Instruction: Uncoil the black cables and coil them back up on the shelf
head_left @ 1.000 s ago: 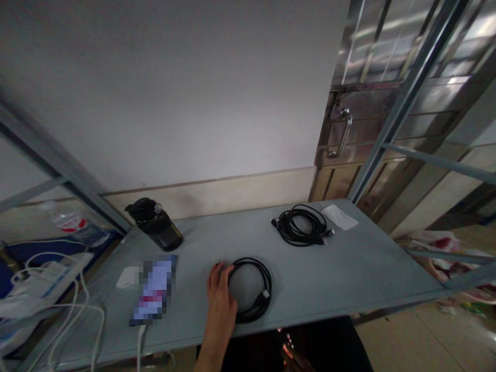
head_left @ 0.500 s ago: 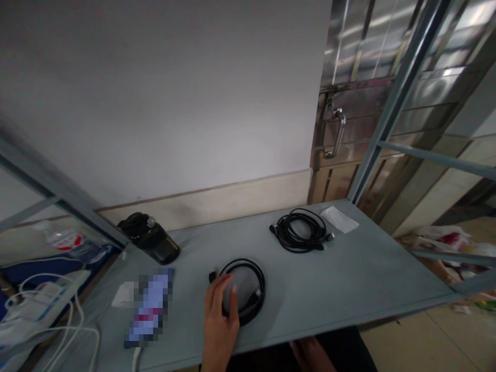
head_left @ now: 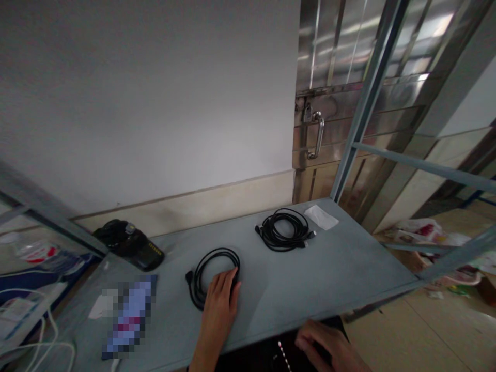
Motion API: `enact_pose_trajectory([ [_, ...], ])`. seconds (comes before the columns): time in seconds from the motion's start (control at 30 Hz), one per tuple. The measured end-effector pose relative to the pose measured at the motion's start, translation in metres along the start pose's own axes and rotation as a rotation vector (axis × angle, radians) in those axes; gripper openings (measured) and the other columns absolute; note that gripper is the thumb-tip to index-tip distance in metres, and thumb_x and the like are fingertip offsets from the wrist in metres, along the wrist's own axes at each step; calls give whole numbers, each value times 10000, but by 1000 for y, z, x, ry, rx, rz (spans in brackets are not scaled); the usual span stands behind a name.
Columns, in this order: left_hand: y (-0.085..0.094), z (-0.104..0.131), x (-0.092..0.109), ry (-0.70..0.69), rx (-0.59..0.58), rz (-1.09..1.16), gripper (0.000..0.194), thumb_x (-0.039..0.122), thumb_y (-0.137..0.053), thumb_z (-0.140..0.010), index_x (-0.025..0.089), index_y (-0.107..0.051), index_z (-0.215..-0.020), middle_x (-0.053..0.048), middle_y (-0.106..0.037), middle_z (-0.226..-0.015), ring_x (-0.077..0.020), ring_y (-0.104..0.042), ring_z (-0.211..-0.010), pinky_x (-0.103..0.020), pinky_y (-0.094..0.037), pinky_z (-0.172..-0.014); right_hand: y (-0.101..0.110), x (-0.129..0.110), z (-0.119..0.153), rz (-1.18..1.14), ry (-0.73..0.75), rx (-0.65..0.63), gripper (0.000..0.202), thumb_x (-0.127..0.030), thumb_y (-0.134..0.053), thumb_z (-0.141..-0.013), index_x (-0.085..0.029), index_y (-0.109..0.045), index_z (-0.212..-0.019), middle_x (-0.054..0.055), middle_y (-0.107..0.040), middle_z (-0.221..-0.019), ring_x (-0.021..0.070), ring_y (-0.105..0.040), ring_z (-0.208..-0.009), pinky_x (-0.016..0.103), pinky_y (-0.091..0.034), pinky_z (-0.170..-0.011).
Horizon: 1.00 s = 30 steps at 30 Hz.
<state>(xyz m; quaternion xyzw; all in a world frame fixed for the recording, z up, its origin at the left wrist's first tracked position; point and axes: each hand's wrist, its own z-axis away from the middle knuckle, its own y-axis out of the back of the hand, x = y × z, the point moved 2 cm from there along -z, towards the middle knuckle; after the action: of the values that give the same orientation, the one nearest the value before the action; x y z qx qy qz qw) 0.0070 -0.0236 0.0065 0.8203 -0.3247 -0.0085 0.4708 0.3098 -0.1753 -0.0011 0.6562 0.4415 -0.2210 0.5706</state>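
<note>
A coiled black cable (head_left: 199, 268) lies on the grey table, its dark plug at the coil's left side. My left hand (head_left: 220, 297) is closed over the right part of this coil, covering the cable's other end. At the table's front edge, above my dark-clothed lap, is my right hand (head_left: 323, 343). Its fingers are loosely bent, with the thumb apart and nothing visible in them. Farther back to the right sits a second, thicker coil of black cable (head_left: 284, 230), which neither hand touches.
A black bottle (head_left: 134, 245) lies at the table's back left. Nearer me are a pixelated phone-like object (head_left: 129, 315) and white paper (head_left: 103, 305). Another white paper (head_left: 321, 217) lies beside the far coil. Metal posts (head_left: 356, 119) rise at the table's ends; white cords (head_left: 50, 320) hang left.
My left hand has moved from the near coil's left side to its right side and closed on it. My right hand has risen to the table's edge. The camera view has turned right.
</note>
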Motion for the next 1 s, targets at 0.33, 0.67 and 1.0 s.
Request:
enact_pose_trajectory([
  [0.33, 11, 6, 8, 3, 69, 24, 299, 268, -590, -1132, 247, -683, -1415, -123, -756, -1328, -315, -724, -1246, -530, -615, -1095, 37, 59, -178, 477, 49, 245, 574, -391, -677, -1083, -146, -561, -1589, 243, -583, -1643, 409, -548, -1550, 632, -459, -1292],
  [0.67, 13, 6, 9, 26, 103, 85, 274, 231, -587, -1118, 256, -719, -1358, -111, -780, -1279, -311, -738, -1193, -533, -629, -1069, 50, 77, -207, 382, -1, 227, 343, -451, -546, -1152, -204, -781, -1121, 155, -812, -1153, 338, -760, -1147, 500, -568, -1096],
  [1.0, 13, 7, 10, -1, 116, 97, 253, 201, -597, -1116, 241, -705, -1341, -105, -773, -1268, -296, -730, -1189, -520, -632, -1074, 111, 38, -228, -246, -117, 556, 634, -871, -648, -965, -241, -671, -889, 111, -814, -840, 272, -794, -739, 365, -608, -636],
])
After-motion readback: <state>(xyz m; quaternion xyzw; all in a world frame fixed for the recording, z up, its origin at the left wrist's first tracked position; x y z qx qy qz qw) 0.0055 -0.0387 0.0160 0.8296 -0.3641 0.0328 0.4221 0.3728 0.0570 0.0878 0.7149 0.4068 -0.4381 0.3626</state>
